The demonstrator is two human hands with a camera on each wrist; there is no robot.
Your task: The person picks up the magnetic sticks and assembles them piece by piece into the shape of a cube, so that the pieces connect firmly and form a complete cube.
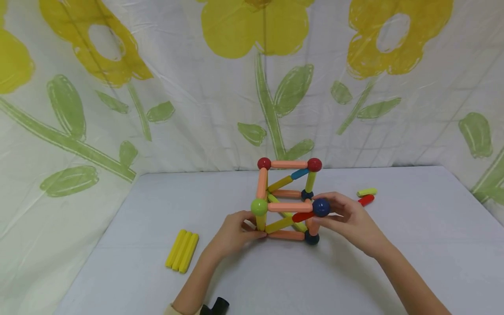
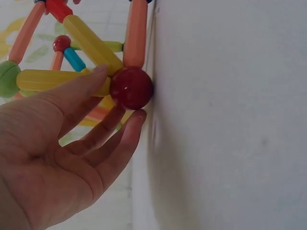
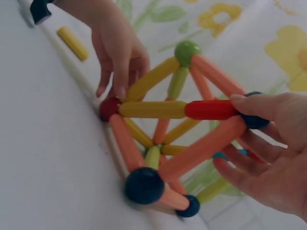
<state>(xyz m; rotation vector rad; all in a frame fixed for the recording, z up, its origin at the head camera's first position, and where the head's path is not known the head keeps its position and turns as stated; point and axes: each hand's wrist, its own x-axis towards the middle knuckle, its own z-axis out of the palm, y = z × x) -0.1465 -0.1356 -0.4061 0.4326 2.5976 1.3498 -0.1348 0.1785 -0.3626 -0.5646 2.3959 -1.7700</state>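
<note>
A box-shaped frame of magnetic rods and balls (image 1: 288, 207) stands between my hands. Low at its front left corner, my left hand (image 1: 232, 234) pinches a yellow upright rod (image 2: 53, 80), fingertips right at the red ball (image 2: 132, 87) below it. Up at the front right corner, my right hand (image 1: 350, 221) grips a dark blue ball (image 1: 321, 208). Its thumb lies over the end of a short red rod (image 3: 211, 109) meeting that ball. This red rod and a yellow rod (image 3: 152, 109) run in one diagonal line across the front face, down to the red ball.
Three yellow rods (image 1: 182, 251) lie side by side on the white table (image 1: 118, 271), left of my left forearm. Beyond my right hand lie a short yellow-green rod (image 1: 367, 192) and a red rod (image 1: 366, 200). A cloth with painted flowers (image 1: 256, 26) hangs behind the table.
</note>
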